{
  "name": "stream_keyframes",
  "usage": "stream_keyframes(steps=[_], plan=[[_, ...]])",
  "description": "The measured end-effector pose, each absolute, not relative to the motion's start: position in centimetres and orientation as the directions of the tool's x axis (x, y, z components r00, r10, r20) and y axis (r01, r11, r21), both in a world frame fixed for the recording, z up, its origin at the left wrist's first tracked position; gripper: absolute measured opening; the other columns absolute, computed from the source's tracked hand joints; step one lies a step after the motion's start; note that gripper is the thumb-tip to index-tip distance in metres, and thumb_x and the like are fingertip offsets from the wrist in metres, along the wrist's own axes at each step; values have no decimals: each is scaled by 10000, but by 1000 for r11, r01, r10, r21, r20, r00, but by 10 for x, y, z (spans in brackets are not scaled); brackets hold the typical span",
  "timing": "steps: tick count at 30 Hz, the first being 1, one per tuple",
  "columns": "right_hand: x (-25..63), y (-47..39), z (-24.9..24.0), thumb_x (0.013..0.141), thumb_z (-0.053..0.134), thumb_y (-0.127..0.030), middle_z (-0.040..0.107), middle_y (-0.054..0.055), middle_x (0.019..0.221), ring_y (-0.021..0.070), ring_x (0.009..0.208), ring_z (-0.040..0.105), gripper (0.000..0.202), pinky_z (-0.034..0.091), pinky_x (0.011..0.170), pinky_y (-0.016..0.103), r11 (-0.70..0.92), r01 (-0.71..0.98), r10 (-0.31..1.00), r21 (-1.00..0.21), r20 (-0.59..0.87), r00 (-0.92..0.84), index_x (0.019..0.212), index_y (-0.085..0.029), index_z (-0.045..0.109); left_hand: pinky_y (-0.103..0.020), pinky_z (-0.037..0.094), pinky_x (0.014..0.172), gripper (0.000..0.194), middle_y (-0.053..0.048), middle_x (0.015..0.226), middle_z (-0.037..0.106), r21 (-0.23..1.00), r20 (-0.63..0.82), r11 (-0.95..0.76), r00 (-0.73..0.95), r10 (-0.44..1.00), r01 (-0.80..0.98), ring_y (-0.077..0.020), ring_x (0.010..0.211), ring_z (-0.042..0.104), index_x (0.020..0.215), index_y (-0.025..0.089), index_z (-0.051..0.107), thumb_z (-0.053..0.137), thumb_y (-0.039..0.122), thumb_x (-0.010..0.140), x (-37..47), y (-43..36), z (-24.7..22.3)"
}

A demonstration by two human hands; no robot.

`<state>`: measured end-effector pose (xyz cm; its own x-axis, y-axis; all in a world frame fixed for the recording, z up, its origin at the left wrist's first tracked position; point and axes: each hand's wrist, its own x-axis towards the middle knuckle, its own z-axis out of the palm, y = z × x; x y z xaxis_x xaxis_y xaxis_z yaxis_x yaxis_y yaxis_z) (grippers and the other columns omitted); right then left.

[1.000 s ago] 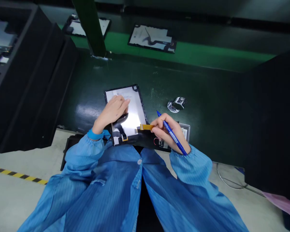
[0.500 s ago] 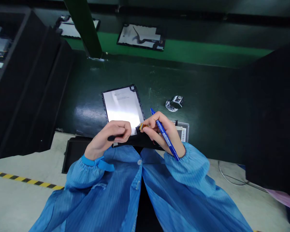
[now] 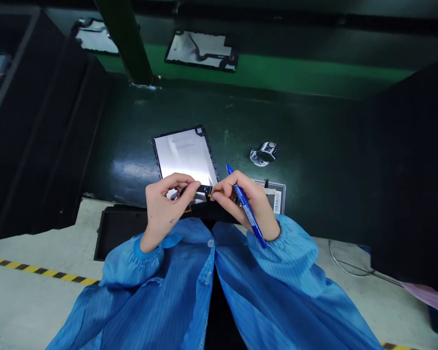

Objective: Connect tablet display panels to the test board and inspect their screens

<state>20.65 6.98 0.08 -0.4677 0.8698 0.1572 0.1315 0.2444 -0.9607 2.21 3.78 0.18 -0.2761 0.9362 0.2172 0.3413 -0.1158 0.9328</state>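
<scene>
Over the lower edge of a silver-backed display panel (image 3: pixel 182 153), my left hand (image 3: pixel 170 204) pinches a black flex strip (image 3: pixel 204 189) between thumb and fingertips. My right hand (image 3: pixel 250 197) is closed on a small orange-brown connector piece (image 3: pixel 214 191) at the strip's right end, where the two parts meet or overlap. A blue pen (image 3: pixel 247 209) is also tucked in my right hand, lying across it with its tip pointing up and left. The connector's far side is hidden by my right fingers.
A shiny metal object (image 3: pixel 264 153) stands on the dark green table (image 3: pixel 306 146) to the right. A framed part with a barcode label (image 3: pixel 278 201) lies beside my right hand. Another panel (image 3: pixel 200 50) sits at the back, behind a green post (image 3: pixel 127 43). Black racks stand left.
My left hand has turned and opened out from a fist to a thumb-and-finger pinch, exposing the black strip between the hands. My right hand has barely moved.
</scene>
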Motion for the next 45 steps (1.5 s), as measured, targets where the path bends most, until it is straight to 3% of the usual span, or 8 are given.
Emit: stream_keyframes(steps=[13, 20, 28, 35, 39, 42, 45], plan=[[210, 72, -4, 967, 632, -293, 664, -10, 799, 113, 644, 598, 223, 407, 586, 248, 261, 185, 850, -947, 135, -510, 828, -232, 468, -243, 496, 596, 99, 32, 674, 693, 888, 220, -89, -247, 944, 451, -108, 594, 577, 751, 212, 727, 748, 248, 841, 23, 33, 6], [209, 73, 0, 958, 644, -265, 650, -26, 779, 91, 578, 519, 235, 393, 573, 237, 289, 183, 845, -940, 160, -510, 817, -231, 459, -230, 472, 581, 121, 46, 646, 679, 872, 232, -101, -222, 947, 479, -93, 567, 544, 726, 212, 719, 747, 231, 842, 23, 30, 8], [206, 71, 3, 963, 618, -266, 595, -29, 728, 85, 544, 447, 242, 354, 547, 235, 268, 208, 842, -941, 124, -525, 796, -227, 447, -232, 504, 635, 87, 33, 726, 744, 931, 61, -17, -111, 992, 364, -117, 654, 650, 756, 215, 739, 760, 236, 838, 23, 31, 10], [208, 74, -1, 924, 634, -239, 547, -53, 689, 79, 520, 362, 261, 317, 537, 240, 240, 167, 797, -956, 96, -597, 777, -231, 419, -243, 469, 557, 143, 28, 654, 694, 962, -55, 66, -47, 997, 265, -111, 561, 593, 721, 203, 711, 740, 253, 851, 24, 33, 12], [198, 73, -15, 848, 586, -171, 499, -47, 643, 100, 548, 396, 332, 316, 547, 253, 202, 71, 833, -977, 133, -538, 687, -239, 304, -245, 486, 568, 173, 32, 621, 668, 957, -64, 64, -10, 998, 282, -116, 552, 594, 720, 203, 699, 726, 279, 872, 27, 32, 8], [195, 71, -20, 890, 604, -216, 563, -20, 681, 131, 589, 460, 312, 378, 587, 278, 265, 131, 885, -955, 187, -427, 695, -239, 362, -260, 554, 754, 114, -1, 835, 766, 939, 19, 22, -114, 993, 343, -150, 772, 704, 885, 214, 747, 683, 302, 919, 18, 24, 4], [201, 64, -16, 941, 645, -287, 721, 70, 1052, 198, 746, 562, 82, 473, 718, 358, 431, 367, 895, -824, 337, -293, 962, -250, 574, -264, 573, 802, 170, -23, 927, 788, 922, 38, 102, -350, 936, 373, -161, 844, 730, 933, 209, 750, 654, 349, 945, -8, 3, 0]])
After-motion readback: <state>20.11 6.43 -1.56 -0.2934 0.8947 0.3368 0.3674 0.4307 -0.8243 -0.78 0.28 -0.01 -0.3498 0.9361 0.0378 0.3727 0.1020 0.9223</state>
